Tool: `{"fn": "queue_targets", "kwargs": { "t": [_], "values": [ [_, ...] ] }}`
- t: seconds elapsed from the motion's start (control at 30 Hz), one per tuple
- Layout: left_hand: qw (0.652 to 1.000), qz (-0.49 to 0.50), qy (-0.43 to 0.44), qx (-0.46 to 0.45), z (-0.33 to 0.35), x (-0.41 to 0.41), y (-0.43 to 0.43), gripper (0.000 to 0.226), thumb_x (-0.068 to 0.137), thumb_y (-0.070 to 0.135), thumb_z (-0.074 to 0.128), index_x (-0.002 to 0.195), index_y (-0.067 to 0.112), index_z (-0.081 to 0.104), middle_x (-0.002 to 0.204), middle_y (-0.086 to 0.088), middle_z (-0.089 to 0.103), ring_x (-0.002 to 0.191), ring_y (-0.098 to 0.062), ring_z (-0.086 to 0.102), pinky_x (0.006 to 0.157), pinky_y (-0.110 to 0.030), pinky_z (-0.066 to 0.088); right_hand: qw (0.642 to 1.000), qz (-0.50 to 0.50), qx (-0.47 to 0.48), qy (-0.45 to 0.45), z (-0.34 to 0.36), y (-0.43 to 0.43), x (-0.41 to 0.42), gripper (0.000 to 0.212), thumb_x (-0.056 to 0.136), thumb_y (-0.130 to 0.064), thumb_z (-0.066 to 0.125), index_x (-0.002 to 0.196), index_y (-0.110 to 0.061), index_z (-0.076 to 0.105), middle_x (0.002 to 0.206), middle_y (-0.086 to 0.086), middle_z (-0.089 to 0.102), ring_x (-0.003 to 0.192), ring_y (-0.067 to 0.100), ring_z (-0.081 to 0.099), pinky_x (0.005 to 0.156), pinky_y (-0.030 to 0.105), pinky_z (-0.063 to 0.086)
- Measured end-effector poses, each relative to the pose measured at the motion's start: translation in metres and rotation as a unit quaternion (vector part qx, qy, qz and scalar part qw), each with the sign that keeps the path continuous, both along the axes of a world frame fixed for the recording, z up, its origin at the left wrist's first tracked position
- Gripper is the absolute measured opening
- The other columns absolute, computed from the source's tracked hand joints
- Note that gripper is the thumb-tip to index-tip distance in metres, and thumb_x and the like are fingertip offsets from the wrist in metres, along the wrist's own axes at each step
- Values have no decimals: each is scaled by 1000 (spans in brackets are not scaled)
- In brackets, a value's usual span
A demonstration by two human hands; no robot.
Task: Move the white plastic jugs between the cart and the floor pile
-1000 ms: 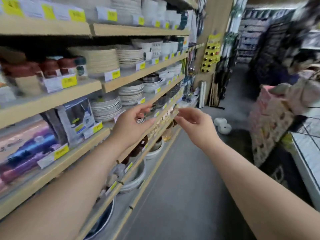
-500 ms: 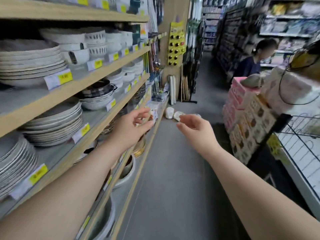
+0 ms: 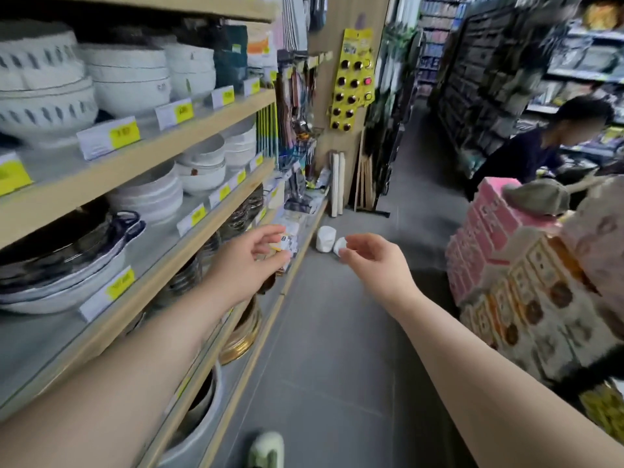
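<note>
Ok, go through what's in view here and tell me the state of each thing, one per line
left hand: fingers loosely curled, holds nothing, by the shelf edge
right hand: fingers loosely curled, holds nothing, over the aisle
white bowls: stacked, upright on the shelf
dark pan: nested in a white dish
white cups: on the floor, whether upright I cannot tell
pink boxes: stacked, closed

Bright, even shop light falls from overhead and I see no hard shadows. Motion blur smears the bowls [image 3: 128,79] at 10 o'clock and the boxes [image 3: 526,292] at 3 o'clock; shelf lines bow at my edges.
</note>
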State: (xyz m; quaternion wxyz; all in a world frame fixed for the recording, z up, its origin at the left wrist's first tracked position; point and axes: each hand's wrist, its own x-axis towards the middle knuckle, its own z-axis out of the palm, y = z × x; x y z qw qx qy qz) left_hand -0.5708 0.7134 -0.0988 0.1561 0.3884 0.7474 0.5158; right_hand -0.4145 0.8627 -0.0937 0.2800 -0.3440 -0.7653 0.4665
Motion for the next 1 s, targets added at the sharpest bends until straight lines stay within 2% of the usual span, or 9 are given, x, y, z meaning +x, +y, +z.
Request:
{"fn": "queue_targets", "kwargs": {
  "t": [0.17,0.3,0.4,0.53,0.73,0.8,0.9,1.0],
  "values": [
    [1000,-11,-12,0,-7,-87,106,38,86,16,71,120,31,60,115,6,64,104,-17,61,96,-32,48,1000,-17,-15,6,-6,97,-83,24,89,-25,67,112,-19,67,98,-9,69,90,4,64,75,22,52],
    [999,-30,-7,-11,-2,-147,198,37,87,17,71,116,35,58,110,14,62,106,-19,61,99,-37,48,997,-50,-42,29,-4,182,-135,21,88,-25,67,109,-21,66,95,-9,70,83,5,64,69,20,48],
    [999,-42,-6,-22,-2,-180,262,36,87,19,71,115,37,58,110,13,63,106,-18,60,98,-38,49,997,-58,-51,27,-6,244,-161,28,89,-25,67,116,-20,66,104,-5,70,89,9,63,73,24,47],
    [998,-47,1,-41,-14,-214,349,36,88,23,70,119,37,59,115,9,64,104,-14,60,95,-32,48,997,-56,-46,20,-19,335,-195,29,89,-24,67,117,-18,66,105,-5,69,98,9,64,79,17,46],
    [998,-10,-22,-60,-39,-259,489,40,89,21,69,128,28,59,120,6,63,106,-14,59,98,-35,48,998,-14,-64,2,-44,490,-259,30,89,-26,67,118,-20,65,101,-10,67,92,-1,62,76,14,45],
    [997,7,-32,-72,-45,-274,527,40,89,23,68,128,29,59,120,7,63,106,-13,59,98,-34,48,997,-6,-81,-7,-46,537,-280,29,89,-26,67,117,-21,65,101,-11,67,92,0,62,76,15,45],
    [995,36,-51,-83,-56,-299,576,38,89,22,69,126,30,60,117,9,64,104,-14,60,97,-33,48,994,-4,-105,-4,-51,600,-316,21,90,-25,67,110,-22,66,97,-14,66,89,-4,60,69,10,42],
    [992,46,-63,-101,-70,-330,617,38,89,24,69,125,33,60,117,12,63,104,-11,60,94,-28,47,993,5,-119,-16,-68,649,-357,16,90,-24,66,106,-21,66,93,-15,67,87,-1,61,71,10,42]
  ]
}}
